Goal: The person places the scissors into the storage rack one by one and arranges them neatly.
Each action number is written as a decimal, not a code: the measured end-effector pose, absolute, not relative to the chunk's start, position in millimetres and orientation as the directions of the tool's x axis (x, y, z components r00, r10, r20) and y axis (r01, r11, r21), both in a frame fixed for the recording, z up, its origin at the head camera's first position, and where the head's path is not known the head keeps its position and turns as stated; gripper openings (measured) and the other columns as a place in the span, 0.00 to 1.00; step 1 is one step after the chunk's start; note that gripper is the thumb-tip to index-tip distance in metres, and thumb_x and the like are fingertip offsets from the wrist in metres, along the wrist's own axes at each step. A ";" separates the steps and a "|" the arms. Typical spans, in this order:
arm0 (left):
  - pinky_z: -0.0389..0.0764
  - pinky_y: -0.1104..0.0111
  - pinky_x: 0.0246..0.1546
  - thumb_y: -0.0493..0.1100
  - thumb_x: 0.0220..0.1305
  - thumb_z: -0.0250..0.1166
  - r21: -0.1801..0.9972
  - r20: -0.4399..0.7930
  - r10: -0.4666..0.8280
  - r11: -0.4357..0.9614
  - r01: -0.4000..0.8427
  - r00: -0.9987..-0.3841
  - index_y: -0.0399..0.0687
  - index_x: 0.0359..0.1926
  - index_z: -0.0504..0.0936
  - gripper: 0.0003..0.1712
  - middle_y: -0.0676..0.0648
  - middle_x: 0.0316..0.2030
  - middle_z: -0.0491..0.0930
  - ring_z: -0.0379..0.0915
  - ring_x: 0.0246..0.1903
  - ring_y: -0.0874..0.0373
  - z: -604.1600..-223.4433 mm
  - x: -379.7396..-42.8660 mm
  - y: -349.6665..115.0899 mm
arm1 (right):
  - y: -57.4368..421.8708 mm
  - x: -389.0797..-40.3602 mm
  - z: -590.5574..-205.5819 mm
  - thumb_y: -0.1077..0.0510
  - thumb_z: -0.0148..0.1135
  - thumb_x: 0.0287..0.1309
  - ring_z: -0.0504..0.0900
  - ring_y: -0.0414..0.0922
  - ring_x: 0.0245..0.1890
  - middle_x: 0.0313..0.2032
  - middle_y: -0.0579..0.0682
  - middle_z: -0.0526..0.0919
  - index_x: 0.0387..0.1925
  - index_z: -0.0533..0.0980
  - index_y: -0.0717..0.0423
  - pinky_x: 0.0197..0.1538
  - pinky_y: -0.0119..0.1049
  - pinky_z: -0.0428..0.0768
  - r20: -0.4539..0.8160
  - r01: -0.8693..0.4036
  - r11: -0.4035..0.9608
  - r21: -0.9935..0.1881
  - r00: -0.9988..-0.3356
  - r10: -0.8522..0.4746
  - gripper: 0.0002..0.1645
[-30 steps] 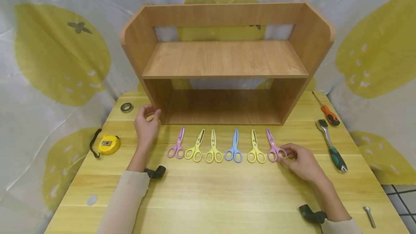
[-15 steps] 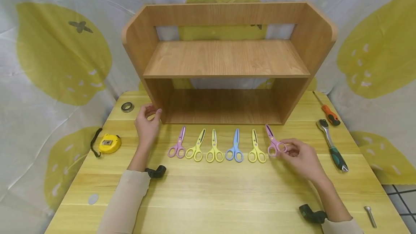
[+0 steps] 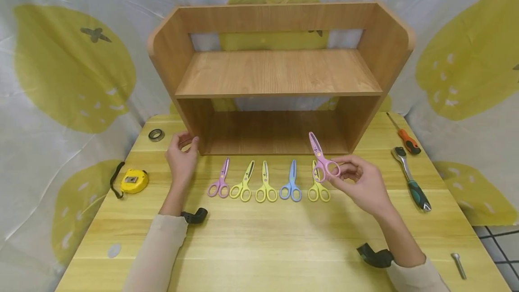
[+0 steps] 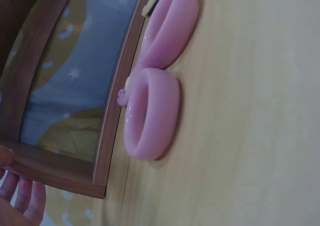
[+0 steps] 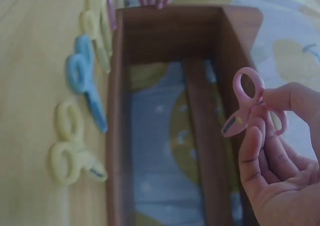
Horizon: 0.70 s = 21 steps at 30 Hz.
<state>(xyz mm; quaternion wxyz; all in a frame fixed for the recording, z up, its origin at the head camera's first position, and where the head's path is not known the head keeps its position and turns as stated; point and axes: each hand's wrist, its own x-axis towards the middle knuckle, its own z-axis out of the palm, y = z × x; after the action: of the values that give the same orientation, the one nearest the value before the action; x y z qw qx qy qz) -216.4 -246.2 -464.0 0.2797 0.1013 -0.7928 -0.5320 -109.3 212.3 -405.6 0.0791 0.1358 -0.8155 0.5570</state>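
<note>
My right hand (image 3: 358, 186) pinches a pink pair of scissors (image 3: 318, 150) by a finger loop, raised off the table with its blades toward the wooden shelf (image 3: 279, 96). In the right wrist view, the thumb and fingers close on the pink scissors (image 5: 244, 89) near the handle. Under them in the head view lies a yellow pair of scissors (image 3: 319, 192), partly covered. The left hand (image 3: 182, 159) holds the shelf's left side panel near its bottom front corner; the left wrist view has its fingers (image 4: 37, 198) against the panel.
Left of the held pair, a blue pair of scissors (image 3: 292, 184), two yellow pairs and a pink pair (image 3: 220, 181) lie in a row. Tape roll (image 3: 156, 135), tape measure (image 3: 134, 181) and grey disc (image 3: 114, 250) sit left; screwdriver (image 3: 409, 142), ratchet (image 3: 412, 181) and bolt (image 3: 458, 265) right.
The right hand has lifted the rightmost pink scissors off the table and carried them up and left, over the neighbouring yellow pair. The left hand stays at the shelf.
</note>
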 end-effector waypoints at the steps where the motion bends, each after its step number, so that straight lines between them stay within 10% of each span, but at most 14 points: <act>1: 0.83 0.75 0.46 0.42 0.69 0.69 0.900 0.336 -0.459 0.415 0.136 -0.822 0.40 0.53 0.81 0.16 0.44 0.48 0.87 0.83 0.46 0.61 -464.4 -216.1 -246.5 | 208.3 -110.1 -400.8 0.68 0.76 0.55 0.85 0.38 0.33 0.32 0.51 0.88 0.50 0.82 0.62 0.43 0.26 0.84 0.296 -0.325 0.323 -0.889 -0.945 -0.139 0.20; 21: 0.81 0.82 0.39 0.42 0.68 0.71 0.900 0.350 -0.469 0.410 0.151 -0.811 0.38 0.49 0.82 0.14 0.42 0.45 0.88 0.82 0.40 0.67 -469.2 -216.1 -249.0 | 124.1 -169.6 -312.6 0.62 0.77 0.56 0.86 0.42 0.36 0.37 0.51 0.89 0.55 0.81 0.60 0.43 0.30 0.86 0.407 -0.426 0.151 -0.892 -0.903 -0.138 0.24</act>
<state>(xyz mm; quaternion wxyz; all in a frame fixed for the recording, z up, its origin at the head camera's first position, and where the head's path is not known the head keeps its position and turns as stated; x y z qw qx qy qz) -216.1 -249.0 -469.2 0.2902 0.1008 -0.7879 -0.5337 -169.6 124.1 -312.6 0.1152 0.1881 -0.7499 0.6237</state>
